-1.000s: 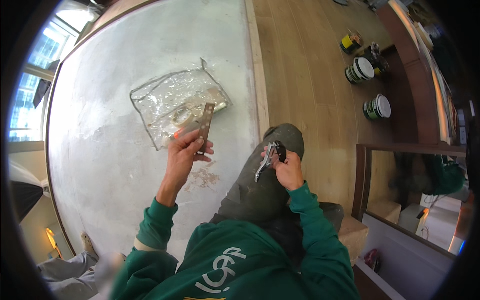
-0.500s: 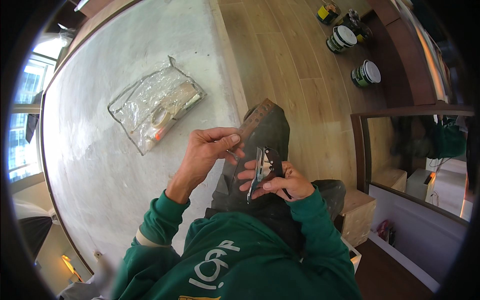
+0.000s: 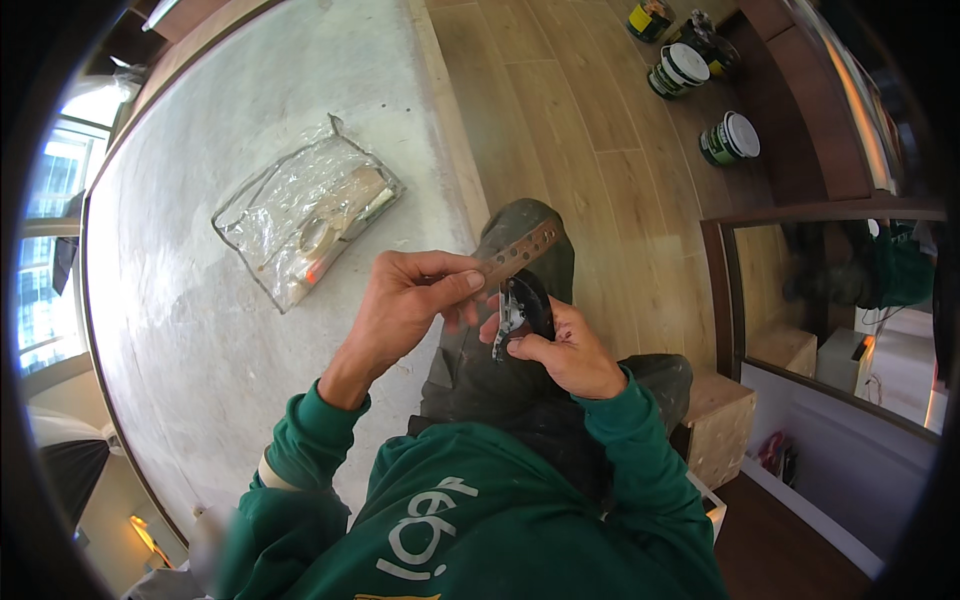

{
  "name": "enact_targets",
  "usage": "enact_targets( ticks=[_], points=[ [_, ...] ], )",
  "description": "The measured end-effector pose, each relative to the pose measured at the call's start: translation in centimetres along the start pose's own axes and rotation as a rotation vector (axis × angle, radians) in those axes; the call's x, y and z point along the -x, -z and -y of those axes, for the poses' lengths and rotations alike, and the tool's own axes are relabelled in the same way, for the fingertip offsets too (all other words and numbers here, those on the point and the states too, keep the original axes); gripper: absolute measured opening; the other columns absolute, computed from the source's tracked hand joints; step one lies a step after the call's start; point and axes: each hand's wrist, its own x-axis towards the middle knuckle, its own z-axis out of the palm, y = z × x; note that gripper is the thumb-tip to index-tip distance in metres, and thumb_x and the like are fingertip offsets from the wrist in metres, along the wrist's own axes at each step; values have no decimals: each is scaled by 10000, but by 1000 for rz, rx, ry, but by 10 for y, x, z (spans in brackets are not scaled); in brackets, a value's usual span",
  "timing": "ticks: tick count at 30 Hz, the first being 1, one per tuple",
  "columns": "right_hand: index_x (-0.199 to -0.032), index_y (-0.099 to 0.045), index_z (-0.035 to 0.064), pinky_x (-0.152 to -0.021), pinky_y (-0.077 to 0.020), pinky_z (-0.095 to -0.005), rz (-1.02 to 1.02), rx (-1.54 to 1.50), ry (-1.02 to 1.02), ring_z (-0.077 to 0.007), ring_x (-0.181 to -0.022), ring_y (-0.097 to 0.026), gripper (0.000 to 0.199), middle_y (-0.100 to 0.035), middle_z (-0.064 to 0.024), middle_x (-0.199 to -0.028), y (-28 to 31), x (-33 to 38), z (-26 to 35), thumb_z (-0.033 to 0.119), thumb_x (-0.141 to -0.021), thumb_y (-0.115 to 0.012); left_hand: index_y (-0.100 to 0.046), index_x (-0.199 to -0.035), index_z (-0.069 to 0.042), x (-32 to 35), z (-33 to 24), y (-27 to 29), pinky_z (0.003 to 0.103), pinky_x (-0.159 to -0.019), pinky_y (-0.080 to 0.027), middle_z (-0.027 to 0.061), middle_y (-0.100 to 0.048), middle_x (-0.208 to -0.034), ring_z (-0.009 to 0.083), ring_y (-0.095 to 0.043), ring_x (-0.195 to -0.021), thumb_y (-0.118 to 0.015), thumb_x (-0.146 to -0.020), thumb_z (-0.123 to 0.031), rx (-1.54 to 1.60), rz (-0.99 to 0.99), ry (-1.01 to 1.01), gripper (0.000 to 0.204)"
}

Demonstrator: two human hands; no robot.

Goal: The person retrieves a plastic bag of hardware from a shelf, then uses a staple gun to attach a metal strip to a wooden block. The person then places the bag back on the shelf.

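While the left hand (image 3: 415, 295) pinches one brown strip (image 3: 522, 254) near its end between thumb and fingers, the right hand (image 3: 580, 358) grasps one black and silver tool (image 3: 530, 303) just below the strip; whether strip and tool touch, I cannot tell. The left fingers cover the strip's near end, and the right fingers hide part of the tool. A row of round holes runs along the strip, too small to count surely.

Behind the strip, one dark-trousered leg (image 3: 515, 215) blocks the view of part of the floor (image 3: 620, 190). Left of the strip, well apart, one clear bag (image 3: 270, 205) lies on the pale slab (image 3: 180, 215); through its wrinkled film show one tape roll (image 3: 305, 238) and one orange tip (image 3: 315, 271), the other contents being blurred by glare.

Beyond the strip and to its right, four containers stand on the floor: two white-lidded tubs (image 3: 730, 138) and two dark cans (image 3: 648, 22), the nearer tub partly covering one can. Right of the strip stands one dark frame (image 3: 718, 290); below and right of the strip, beside that frame, is one wooden box (image 3: 718, 402).
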Motion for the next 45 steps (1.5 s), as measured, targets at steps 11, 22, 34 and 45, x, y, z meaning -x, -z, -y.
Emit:
enact_targets(
  ticks=[11, 22, 34, 45],
  points=[
    [-1264, -617, -72, -928, -553, -335, -3, -80, -122, -217, -1073, -699, 369, -719, -152, -1144, -3, -14, 10, -44, -897, -596, -737, -1004, 102, 2, -4, 7, 256, -478, -472, 84, -688, -725, 121, -641, -581, -684, -950, -77, -46, -45, 35, 195],
    [-1093, -670, -70, -780, -539, -302, -16, 54, -146, -165, -902, -704, 243, -725, -109, -970, -7, -30, 18, 28, -884, -593, -744, -939, 91, -12, 6, 15, 260, -460, -461, 84, -693, -698, 116, -627, -550, -683, -934, -52, -99, 41, 82, 155],
    [-906, -672, -6, -618, -491, -285, -102, 143, -131, -112, -682, -633, 108, -663, -52, -756, -15, -53, -4, 95, -870, -667, -710, -919, 72, -15, 43, 19, 262, -476, -487, 96, -714, -737, 126, -656, -578, -669, -952, -46, 13, -63, 20, 129],
    [-753, -659, 7, -474, -447, -281, -137, 368, -156, -94, -507, -583, 234, -611, -23, -602, -20, -70, 0, 172, -865, -782, -706, -903, 89, -21, 44, 27, 262, -463, -471, 99, -700, -727, 123, -654, -583, -684, -947, -55, -3, -79, 39, 152]
  ],
)
